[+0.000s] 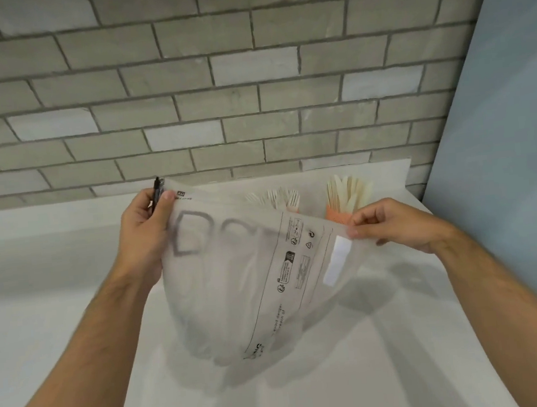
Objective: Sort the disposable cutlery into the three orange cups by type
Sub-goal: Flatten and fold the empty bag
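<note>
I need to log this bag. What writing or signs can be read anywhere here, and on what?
"D": large hand-drawn marker letter on the plastic bag; the characters after it are smeared.
Recycling and warning-triangle symbols: printed on the bag, right part.
Small printed lines and the bottom logo on the bag: too blurred to read.
White label on the bag: blank.

Both forearms are bare to the frame edge, with no sleeves, and the left hand [143, 227] and right hand [400, 225] ungloved
</note>
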